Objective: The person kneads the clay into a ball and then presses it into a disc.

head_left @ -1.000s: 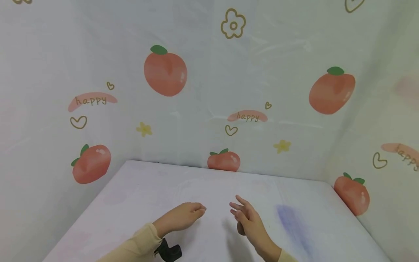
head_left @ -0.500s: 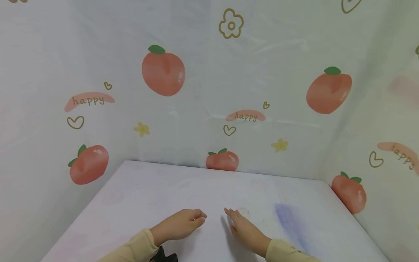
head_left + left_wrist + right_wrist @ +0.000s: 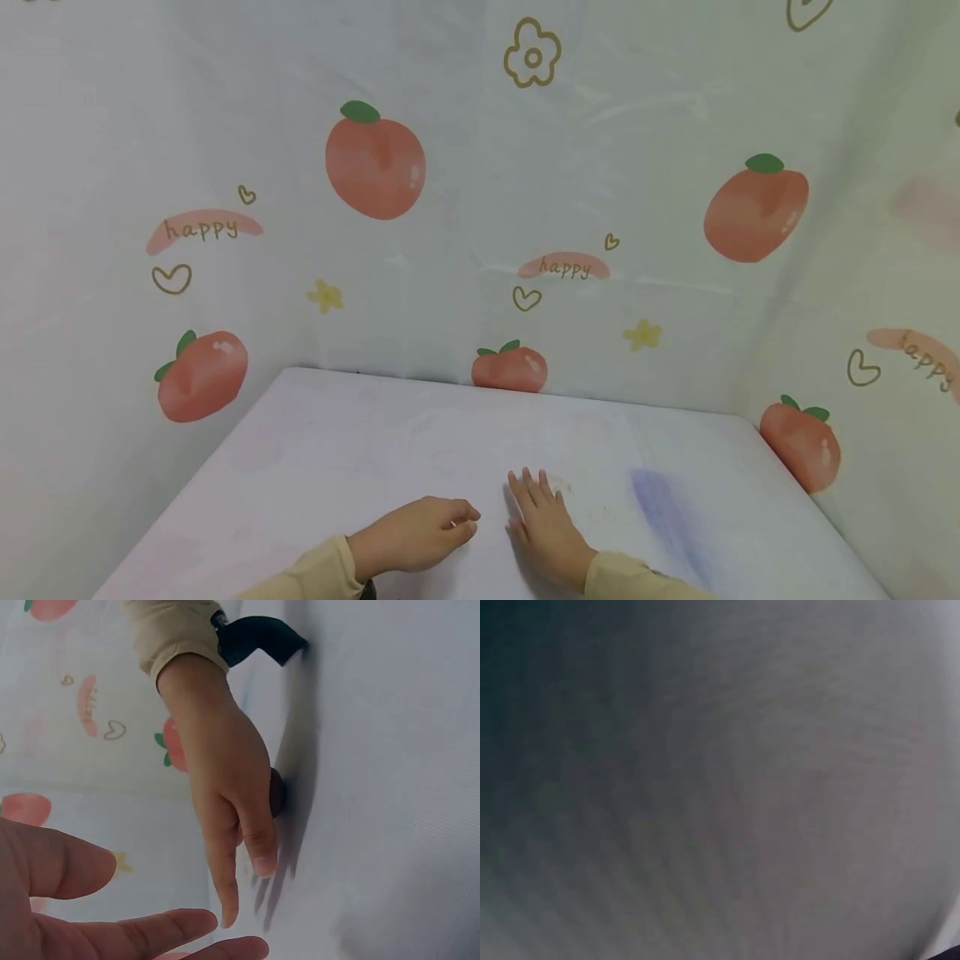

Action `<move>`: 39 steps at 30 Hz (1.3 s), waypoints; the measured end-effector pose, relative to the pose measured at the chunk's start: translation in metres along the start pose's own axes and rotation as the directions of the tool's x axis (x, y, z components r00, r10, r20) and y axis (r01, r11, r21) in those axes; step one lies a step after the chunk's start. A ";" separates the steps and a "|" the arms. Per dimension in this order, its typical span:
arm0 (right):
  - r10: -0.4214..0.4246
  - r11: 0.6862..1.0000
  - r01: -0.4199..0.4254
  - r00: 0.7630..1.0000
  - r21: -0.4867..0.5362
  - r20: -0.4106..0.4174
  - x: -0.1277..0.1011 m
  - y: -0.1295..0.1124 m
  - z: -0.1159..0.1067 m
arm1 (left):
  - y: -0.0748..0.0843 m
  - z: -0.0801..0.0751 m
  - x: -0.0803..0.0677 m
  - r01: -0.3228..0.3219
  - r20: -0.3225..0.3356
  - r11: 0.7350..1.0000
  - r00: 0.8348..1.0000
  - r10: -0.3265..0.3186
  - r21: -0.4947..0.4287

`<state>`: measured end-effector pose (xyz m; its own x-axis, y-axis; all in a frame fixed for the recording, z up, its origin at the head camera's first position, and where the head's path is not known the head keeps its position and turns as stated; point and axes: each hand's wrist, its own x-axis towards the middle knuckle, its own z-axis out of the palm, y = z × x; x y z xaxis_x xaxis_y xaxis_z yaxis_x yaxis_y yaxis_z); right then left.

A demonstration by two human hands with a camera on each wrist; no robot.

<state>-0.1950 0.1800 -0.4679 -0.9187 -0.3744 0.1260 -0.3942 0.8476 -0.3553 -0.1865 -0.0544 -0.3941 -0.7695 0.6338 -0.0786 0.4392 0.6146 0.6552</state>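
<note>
In the head view my right hand (image 3: 546, 533) is low over the white tabletop (image 3: 390, 433), palm down with its fingers straight and spread. The left wrist view shows a small dark brown, rounded thing (image 3: 278, 793) at the palm side of that hand, mostly hidden behind it. From the head it is covered by the hand. My left hand (image 3: 420, 533) hovers to the left, thumb and fingers apart, with nothing between them. Its thumb (image 3: 71, 866) and fingers (image 3: 142, 934) frame the lower left of its own wrist view. Only blurred grey fills the right wrist view.
A white cloth wall (image 3: 465, 317) printed with peaches stands behind and beside the table. A blue-violet smear (image 3: 667, 517) marks the tabletop to the right, and faint brownish specks (image 3: 561, 486) lie just past the right fingertips. A black device (image 3: 262, 637) sits at the right wrist.
My right hand has turned palm down and lowered to the tabletop; the brown thing at its palm has gone out of sight in the head view. My left hand has come slightly nearer me.
</note>
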 end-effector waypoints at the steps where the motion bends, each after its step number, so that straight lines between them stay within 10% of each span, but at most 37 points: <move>1: 0.005 1.000 -0.005 1.000 -0.003 -0.001 0.001 -0.001 0.001 | 0.000 0.000 0.000 0.001 0.001 1.000 1.000 -0.001 0.007; 20: -0.051 0.978 0.043 0.998 -0.203 -0.036 0.022 -0.007 0.023 | -0.002 -0.007 -0.002 0.012 0.022 0.999 1.000 -0.013 0.050; 39: -0.043 0.983 0.015 0.988 -0.183 -0.146 0.014 0.011 0.026 | 0.005 -0.003 -0.003 -0.019 0.052 0.997 0.999 0.016 0.073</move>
<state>-0.2116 0.1742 -0.4936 -0.8951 -0.3514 0.2744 -0.4065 0.8961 -0.1783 -0.1840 -0.0549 -0.3884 -0.7375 0.6668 -0.1073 0.4866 0.6347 0.6003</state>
